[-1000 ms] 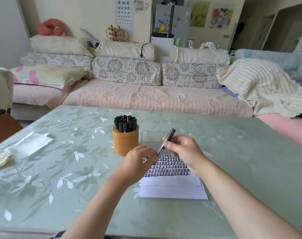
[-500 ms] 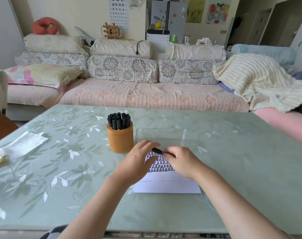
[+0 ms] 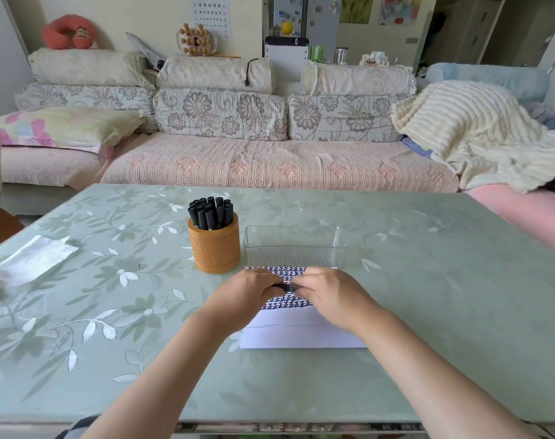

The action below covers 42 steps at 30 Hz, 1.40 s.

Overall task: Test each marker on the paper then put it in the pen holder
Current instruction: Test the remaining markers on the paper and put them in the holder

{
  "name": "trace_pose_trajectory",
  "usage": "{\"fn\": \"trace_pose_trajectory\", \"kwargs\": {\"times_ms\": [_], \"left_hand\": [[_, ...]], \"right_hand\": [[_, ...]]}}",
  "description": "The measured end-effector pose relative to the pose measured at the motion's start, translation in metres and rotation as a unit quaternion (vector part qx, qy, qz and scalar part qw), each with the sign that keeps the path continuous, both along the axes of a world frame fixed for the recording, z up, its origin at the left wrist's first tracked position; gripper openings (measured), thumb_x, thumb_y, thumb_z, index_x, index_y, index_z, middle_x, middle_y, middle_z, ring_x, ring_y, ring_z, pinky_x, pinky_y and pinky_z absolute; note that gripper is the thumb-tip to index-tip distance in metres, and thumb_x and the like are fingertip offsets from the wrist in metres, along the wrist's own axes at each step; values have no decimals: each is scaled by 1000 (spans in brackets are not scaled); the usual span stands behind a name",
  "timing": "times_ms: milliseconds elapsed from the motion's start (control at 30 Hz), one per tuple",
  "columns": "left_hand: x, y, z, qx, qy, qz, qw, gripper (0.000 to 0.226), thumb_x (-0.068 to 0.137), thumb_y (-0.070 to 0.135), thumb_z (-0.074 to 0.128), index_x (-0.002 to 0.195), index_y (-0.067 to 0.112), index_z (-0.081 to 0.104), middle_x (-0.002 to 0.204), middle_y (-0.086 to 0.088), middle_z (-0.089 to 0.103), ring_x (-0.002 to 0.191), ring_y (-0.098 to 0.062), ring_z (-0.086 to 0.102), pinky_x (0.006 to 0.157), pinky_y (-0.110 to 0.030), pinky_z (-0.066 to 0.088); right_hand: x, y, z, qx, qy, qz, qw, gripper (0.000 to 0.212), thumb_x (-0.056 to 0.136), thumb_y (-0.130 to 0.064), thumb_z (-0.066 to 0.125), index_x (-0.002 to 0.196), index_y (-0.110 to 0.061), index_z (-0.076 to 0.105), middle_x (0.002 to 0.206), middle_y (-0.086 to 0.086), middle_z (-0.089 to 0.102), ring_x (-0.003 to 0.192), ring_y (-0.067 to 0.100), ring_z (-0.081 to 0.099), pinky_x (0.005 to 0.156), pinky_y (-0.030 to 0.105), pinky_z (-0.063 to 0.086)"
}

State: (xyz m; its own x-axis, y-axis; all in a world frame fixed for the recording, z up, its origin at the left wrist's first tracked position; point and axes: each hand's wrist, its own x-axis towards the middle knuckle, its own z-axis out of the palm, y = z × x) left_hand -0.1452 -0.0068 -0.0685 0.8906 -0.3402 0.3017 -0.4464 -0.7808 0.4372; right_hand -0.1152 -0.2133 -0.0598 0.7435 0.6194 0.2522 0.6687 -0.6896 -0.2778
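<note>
Pen holder (image 3: pixel 213 247) stands left on table (image 3: pixel 428 280), full of black markers (image 3: pixel 210 212). My left hand (image 3: pixel 244 296) grips one end of marker (image 3: pixel 287 287), held level over paper (image 3: pixel 301 334). My right hand (image 3: pixel 330 296) pinches other end. Clear box (image 3: pixel 293 245) behind paper, beside pen holder.

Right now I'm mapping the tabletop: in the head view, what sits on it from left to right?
White tissue → orange pen holder of black markers → clear plastic box, with the paper just in front of it.
</note>
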Motion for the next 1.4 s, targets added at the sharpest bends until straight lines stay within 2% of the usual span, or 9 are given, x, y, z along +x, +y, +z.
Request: {"fn": "trace_pose_trajectory", "kwargs": {"times_ms": [200, 367, 533, 633, 767, 867, 1067, 1267, 1400], "left_hand": [[2, 5, 0, -53, 68, -9, 996, 27, 96, 26, 55, 72, 14, 59, 63, 1, 57, 57, -11, 45, 55, -25, 35], [6, 11, -2, -6, -42, -32, 999, 5, 86, 22, 69, 89, 19, 71, 75, 9, 56, 66, 0, 48, 61, -18, 39], [7, 35, -4, -16, -37, 39, 998, 5, 90, 25, 66, 91, 24, 71, 85, 9, 57, 72, 0, 50, 63, -22, 40], [10, 46, -16, 2, -19, 116, 993, 12, 93, 28, 61, 99, 26, 71, 97, 7, 53, 83, -7, 51, 68, -31, 48], [12, 50, -26, 72, 27, 221, 972, 17, 97, 33, 50, 107, 30, 64, 105, 8, 57, 100, -17, 53, 65, -31, 41], [14, 47, -29, 86, 18, 255, 963, 15, 96, 36, 52, 103, 27, 62, 106, 9, 60, 105, -17, 52, 66, -31, 37], [19, 39, -27, 82, -7, 270, 959, 20, 96, 37, 49, 102, 24, 63, 106, 4, 58, 104, -20, 53, 74, -34, 46], [12, -1, -20, 21, -125, 91, 988, 9, 91, 26, 60, 95, 23, 67, 93, 6, 59, 87, -18, 56, 69, -33, 50], [4, -40, -29, 19, -114, -18, 993, 14, 93, 31, 54, 98, 27, 66, 94, 9, 57, 89, -15, 54, 68, -34, 48]], "right_hand": [[3, -3, -2, -2, -114, 38, 993, 11, 85, -25, 63, 91, -18, 69, 74, -2, 56, 70, 23, 51, 59, 30, 42], [0, -4, -5, 15, 73, -38, 997, 32, 99, -39, 49, 84, -13, 61, 75, 3, 61, 76, 25, 53, 71, 37, 46], [7, -22, -3, 23, 66, -40, 997, 28, 99, -34, 47, 82, -14, 56, 70, -1, 55, 72, 22, 51, 69, 38, 44], [12, -30, -7, 67, 83, -56, 993, 24, 101, -25, 48, 107, -16, 69, 88, -5, 60, 85, 17, 58, 80, 34, 46], [18, -33, -18, 80, 103, -73, 989, 35, 102, -15, 46, 134, -14, 59, 92, -10, 50, 81, 2, 51, 74, 8, 33], [17, -34, -19, 110, 125, -76, 983, 44, 100, -13, 47, 142, -26, 49, 98, -13, 51, 77, -11, 49, 74, 7, 33], [20, -42, -18, 172, 121, -71, 975, 39, 95, -4, 47, 94, -41, 60, 93, -9, 54, 65, 5, 55, 67, 21, 41], [26, -58, -22, 180, 127, -91, 971, 63, 84, 16, 39, 118, -30, 66, 97, -7, 54, 84, 5, 52, 72, 17, 41], [23, -65, -25, 242, 106, -87, 960, 21, 86, -9, 71, 96, -27, 66, 84, -15, 57, 71, 2, 53, 65, 13, 37]]}}
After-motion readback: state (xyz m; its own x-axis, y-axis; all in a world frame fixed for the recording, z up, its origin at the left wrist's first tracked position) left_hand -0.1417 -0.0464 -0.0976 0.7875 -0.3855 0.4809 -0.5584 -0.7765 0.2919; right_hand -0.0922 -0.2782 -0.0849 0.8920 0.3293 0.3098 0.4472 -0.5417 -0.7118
